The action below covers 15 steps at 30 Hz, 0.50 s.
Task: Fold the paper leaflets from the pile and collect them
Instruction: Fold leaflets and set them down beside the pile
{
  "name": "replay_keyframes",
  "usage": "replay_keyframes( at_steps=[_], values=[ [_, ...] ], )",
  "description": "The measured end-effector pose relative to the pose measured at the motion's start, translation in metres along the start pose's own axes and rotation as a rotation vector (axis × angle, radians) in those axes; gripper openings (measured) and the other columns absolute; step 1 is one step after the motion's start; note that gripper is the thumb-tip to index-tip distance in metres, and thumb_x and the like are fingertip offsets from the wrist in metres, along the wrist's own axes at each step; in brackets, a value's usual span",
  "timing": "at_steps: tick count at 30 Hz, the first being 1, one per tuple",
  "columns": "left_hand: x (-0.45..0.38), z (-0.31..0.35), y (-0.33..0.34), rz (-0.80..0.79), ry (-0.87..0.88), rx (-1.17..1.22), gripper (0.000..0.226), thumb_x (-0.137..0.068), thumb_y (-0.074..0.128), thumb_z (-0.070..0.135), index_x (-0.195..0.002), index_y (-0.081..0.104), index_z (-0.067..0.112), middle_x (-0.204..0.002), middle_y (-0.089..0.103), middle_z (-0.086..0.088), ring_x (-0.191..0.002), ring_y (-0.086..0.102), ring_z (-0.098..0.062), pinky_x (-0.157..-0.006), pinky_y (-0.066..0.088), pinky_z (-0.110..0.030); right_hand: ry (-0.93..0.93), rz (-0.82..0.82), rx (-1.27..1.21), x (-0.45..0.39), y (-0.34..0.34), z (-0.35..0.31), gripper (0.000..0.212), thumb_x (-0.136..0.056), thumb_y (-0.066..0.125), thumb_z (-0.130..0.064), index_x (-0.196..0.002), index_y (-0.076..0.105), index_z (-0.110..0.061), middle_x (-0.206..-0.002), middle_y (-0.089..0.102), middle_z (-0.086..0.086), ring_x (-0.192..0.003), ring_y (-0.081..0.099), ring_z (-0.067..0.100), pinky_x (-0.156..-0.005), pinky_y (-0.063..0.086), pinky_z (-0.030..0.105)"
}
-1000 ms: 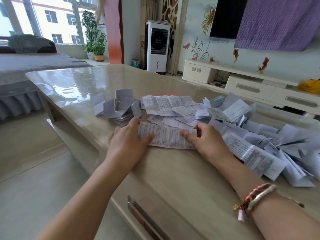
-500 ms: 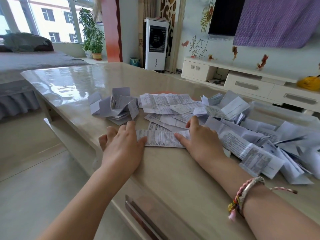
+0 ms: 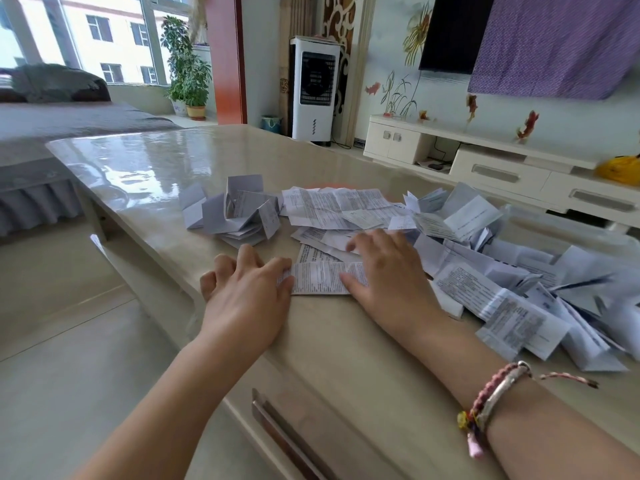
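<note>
A printed paper leaflet [image 3: 320, 280] lies flat near the table's front edge, folded into a narrow strip. My left hand [image 3: 247, 289] presses on its left end, thumb on the paper. My right hand [image 3: 389, 275] lies flat over its right end. Behind it spreads a layer of unfolded leaflets [image 3: 332, 209]. A big loose pile of leaflets [image 3: 502, 271] fills the right side. A small heap of folded leaflets [image 3: 235, 211] sits at the left, beyond my left hand.
The glossy beige table [image 3: 145, 168] stretches back and left; its front edge runs just left of my left hand. A drawer handle [image 3: 287, 441] shows below. A transparent bin [image 3: 554, 230] stands behind the right pile. A fan unit and TV cabinet stand farther back.
Both hands have slid closer together along the leaflet, which now looks narrower and shorter. My right hand has moved left over the paper.
</note>
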<state>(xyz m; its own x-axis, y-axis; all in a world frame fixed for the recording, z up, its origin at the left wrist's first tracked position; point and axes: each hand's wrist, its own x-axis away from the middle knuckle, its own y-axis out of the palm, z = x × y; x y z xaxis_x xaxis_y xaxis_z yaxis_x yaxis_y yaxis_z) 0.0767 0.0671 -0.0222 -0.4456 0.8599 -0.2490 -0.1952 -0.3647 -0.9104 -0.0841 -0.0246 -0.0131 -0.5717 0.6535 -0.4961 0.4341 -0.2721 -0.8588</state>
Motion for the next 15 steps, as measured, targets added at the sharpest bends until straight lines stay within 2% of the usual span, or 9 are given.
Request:
replay_keyframes(
  at_steps=[3, 5, 9, 12, 15],
  values=[
    [0.002, -0.002, -0.003, 0.007, 0.009, -0.040, 0.037, -0.098, 0.032, 0.052, -0.133, 0.043, 0.051, -0.116, 0.028, 0.008, -0.115, 0.021, -0.024, -0.103, 0.015, -0.038, -0.104, -0.131, -0.150, 0.000, 0.003, -0.005, 0.031, -0.093, 0.056, -0.029, -0.122, 0.064, -0.023, -0.130, 0.061, -0.002, -0.128, 0.049, 0.022, -0.105, 0.038, 0.040],
    [0.004, -0.002, -0.004, 0.001, 0.012, -0.080, 0.037, -0.098, 0.029, 0.053, -0.133, 0.042, 0.053, -0.128, 0.028, 0.011, -0.117, 0.019, -0.024, -0.104, 0.014, -0.039, -0.065, -0.234, -0.229, 0.002, 0.001, -0.003, 0.034, -0.098, 0.051, -0.029, -0.131, 0.059, -0.028, -0.139, 0.054, -0.009, -0.136, 0.040, 0.011, -0.111, 0.033, 0.032],
    [0.009, -0.006, -0.006, -0.023, -0.012, -0.117, 0.039, -0.100, 0.022, 0.049, -0.136, 0.036, 0.054, -0.147, 0.017, 0.013, -0.123, 0.014, -0.026, -0.103, 0.010, -0.041, -0.050, -0.316, -0.272, 0.003, -0.001, 0.003, 0.037, -0.099, 0.049, -0.032, -0.137, 0.051, -0.033, -0.146, 0.042, -0.016, -0.141, 0.029, 0.004, -0.115, 0.026, 0.026],
    [0.011, -0.010, -0.009, -0.021, -0.014, -0.138, 0.040, -0.100, 0.020, 0.048, -0.136, 0.035, 0.056, -0.152, 0.015, 0.012, -0.125, 0.015, -0.026, -0.102, 0.011, -0.041, -0.049, -0.346, -0.281, 0.004, -0.002, 0.004, 0.040, -0.100, 0.047, -0.034, -0.140, 0.047, -0.033, -0.148, 0.038, -0.015, -0.142, 0.024, 0.004, -0.116, 0.024, 0.028],
    [0.011, -0.011, -0.009, -0.037, -0.020, -0.115, 0.039, -0.100, 0.022, 0.048, -0.135, 0.037, 0.056, -0.152, 0.018, 0.011, -0.125, 0.016, -0.027, -0.103, 0.013, -0.041, -0.064, -0.431, -0.279, 0.006, -0.006, 0.006, 0.051, -0.096, 0.046, -0.047, -0.145, 0.039, -0.035, -0.151, 0.032, -0.019, -0.144, 0.017, -0.001, -0.118, 0.019, 0.028]
  ],
)
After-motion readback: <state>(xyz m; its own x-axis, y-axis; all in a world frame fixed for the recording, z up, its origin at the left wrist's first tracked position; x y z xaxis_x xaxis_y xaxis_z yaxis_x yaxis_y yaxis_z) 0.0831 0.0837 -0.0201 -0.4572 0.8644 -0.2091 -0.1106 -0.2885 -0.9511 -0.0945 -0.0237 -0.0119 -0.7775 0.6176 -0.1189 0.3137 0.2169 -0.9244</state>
